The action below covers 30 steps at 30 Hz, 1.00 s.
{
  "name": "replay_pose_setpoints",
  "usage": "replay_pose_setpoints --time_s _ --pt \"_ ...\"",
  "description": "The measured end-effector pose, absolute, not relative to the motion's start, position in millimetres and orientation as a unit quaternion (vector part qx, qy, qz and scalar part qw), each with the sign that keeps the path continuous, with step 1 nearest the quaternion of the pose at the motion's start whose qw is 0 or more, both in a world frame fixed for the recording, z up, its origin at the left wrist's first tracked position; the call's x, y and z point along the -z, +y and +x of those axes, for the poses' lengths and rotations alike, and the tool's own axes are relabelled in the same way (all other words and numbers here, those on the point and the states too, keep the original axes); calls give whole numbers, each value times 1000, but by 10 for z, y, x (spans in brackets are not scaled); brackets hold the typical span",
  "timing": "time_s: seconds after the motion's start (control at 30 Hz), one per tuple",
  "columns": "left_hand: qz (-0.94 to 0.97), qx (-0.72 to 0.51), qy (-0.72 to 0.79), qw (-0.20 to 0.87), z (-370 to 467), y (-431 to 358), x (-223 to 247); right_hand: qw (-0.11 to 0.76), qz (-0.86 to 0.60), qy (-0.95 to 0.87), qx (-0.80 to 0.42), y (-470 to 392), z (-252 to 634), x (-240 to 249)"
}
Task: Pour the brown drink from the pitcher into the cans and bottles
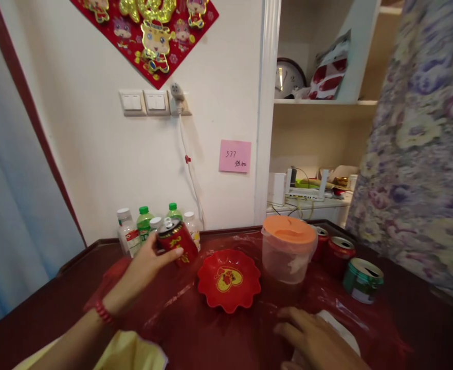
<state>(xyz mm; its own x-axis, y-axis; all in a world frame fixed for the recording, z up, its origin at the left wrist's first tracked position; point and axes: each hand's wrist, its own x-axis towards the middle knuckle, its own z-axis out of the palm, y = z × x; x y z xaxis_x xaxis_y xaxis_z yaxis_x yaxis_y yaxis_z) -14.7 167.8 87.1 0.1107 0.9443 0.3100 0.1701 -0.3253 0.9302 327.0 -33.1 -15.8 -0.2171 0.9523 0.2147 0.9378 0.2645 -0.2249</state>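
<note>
Note the right hand (311,334) nearest, loosely bent, with a gap between thumb and fingers and no visible hold, over a white sheet (343,333); cannot tell whether pressing on it. Left of that, see a yellow cloth (133,352). Farther out, between the 2 hands, find a red dish (228,288); best to steer clear of its wavy rim. Find 1 red can (183,246) in the left hand (155,263), wrapped by thumb and fingers, leaning, tab end up. Better to level it, gripping firmly without denting. Beyond the right hand, spot a tub (284,264) under an orange lid (288,229), then, rightward, 1 green can (359,283) and 2 more red cans (338,257). Behind the left hand, see 5 bottles (144,223); wise to leave them elbow room.
</note>
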Motion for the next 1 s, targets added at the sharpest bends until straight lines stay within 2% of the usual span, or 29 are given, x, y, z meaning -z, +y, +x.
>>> replay_pose_setpoints --time_s 0.1,0.2,0.37,0.47,0.57,0.63,0.73,1.0 --pt "650 -480 407 426 302 1676 -667 113 -579 -806 -42 -153 2974 39" --pt "657 -452 392 458 597 1756 -385 163 -548 -821 -14 -54 2885 30" --pt "712 -426 422 365 748 1894 14 522 -486 -692 113 -188 3260 -176" --pt "731 -398 447 327 738 1946 181 625 -538 -548 141 -214 3623 -332" --pt "744 -373 476 284 723 1999 303 686 -589 -423 61 -17 3930 -318" --pt "747 -361 496 256 719 2042 367 737 -574 -356 -26 210 4073 -233" --pt "753 -350 506 235 711 2107 454 766 -550 -324 -75 565 4200 -114" --pt "750 -392 441 298 670 2076 564 807 -456 -313 -206 1070 4310 8"
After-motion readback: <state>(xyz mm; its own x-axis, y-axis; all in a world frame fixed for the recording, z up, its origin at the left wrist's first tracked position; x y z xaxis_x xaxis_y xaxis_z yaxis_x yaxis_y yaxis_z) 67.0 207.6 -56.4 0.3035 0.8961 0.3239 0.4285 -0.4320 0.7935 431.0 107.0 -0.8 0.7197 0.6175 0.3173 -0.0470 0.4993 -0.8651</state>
